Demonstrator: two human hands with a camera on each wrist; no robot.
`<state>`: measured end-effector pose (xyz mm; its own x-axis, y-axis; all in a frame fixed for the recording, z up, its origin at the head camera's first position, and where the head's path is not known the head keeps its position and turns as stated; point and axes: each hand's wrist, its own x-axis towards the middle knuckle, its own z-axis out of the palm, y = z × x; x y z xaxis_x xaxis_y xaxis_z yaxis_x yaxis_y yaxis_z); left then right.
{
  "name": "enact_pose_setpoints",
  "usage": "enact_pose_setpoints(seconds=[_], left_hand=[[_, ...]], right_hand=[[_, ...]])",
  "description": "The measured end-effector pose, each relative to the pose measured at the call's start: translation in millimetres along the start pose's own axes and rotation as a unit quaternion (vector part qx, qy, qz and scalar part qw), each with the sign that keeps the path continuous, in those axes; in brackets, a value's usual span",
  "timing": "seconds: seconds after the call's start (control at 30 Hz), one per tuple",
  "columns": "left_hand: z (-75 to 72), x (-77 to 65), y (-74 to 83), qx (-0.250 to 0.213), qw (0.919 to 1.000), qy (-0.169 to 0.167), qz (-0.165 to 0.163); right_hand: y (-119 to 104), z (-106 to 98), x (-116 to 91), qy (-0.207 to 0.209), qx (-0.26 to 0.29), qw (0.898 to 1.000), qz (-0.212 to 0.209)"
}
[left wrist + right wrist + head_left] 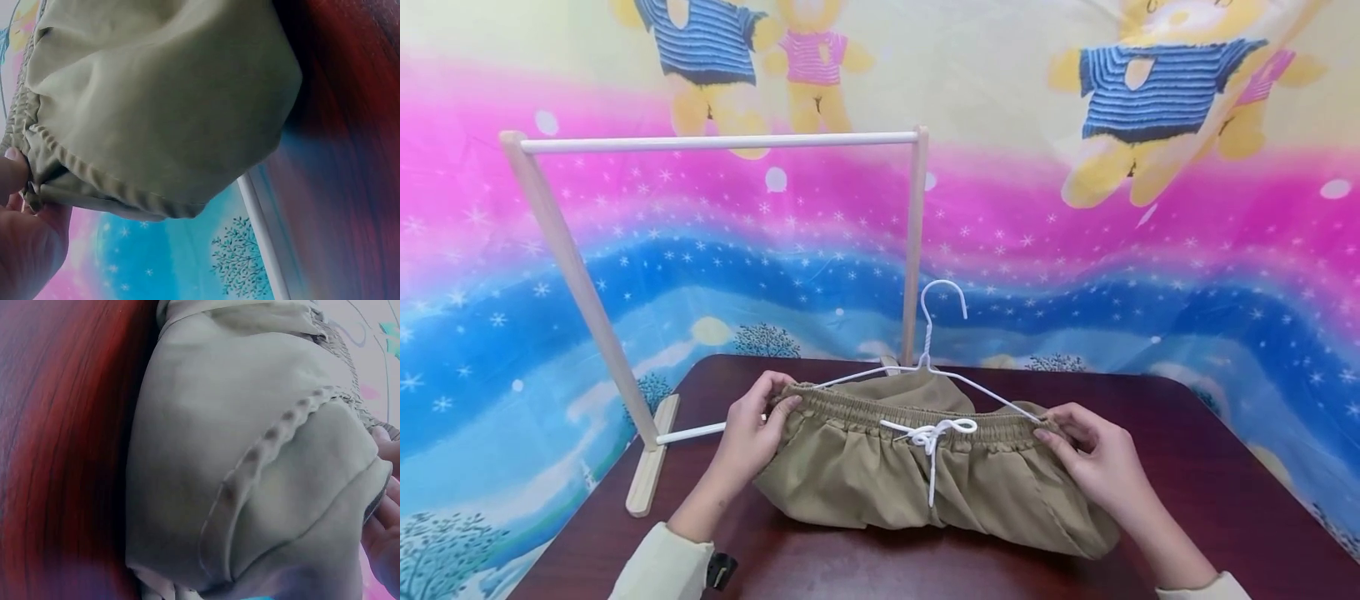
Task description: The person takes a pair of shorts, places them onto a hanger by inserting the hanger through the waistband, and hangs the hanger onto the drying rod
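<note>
Khaki shorts (925,479) with an elastic waistband and a white drawstring bow (931,433) lie bunched on the dark wooden table (1225,500). A white wire hanger (928,350) is threaded inside the waistband, its hook standing up above it. My left hand (752,433) pinches the left end of the waistband (37,156). My right hand (1090,454) grips the right end, where the hanger arm goes into the fabric. The wrist views show the khaki shorts (250,456) close up, with fingers at the hem edge.
A small wooden clothes rack (715,142) with a white top rod stands at the back left of the table, its foot (651,467) near the left edge. A colourful cloth backdrop hangs behind.
</note>
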<state>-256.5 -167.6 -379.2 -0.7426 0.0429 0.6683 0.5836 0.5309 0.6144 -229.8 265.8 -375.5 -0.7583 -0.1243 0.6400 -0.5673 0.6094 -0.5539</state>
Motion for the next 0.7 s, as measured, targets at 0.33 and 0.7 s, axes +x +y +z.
enact_pose_setpoints(seconds=[0.33, 0.7], left_hand=[[-1.5, -1.4, 1.5, -0.002, 0.9996, -0.028, -0.003], [-4.7, 4.9, 10.4, 0.050, 0.9960, -0.071, 0.023]], right_hand=[[1.4, 5.3, 3.1, -0.002, 0.000, 0.999, -0.033], [-6.1, 4.6, 0.7, 0.020, -0.026, 0.998, -0.047]])
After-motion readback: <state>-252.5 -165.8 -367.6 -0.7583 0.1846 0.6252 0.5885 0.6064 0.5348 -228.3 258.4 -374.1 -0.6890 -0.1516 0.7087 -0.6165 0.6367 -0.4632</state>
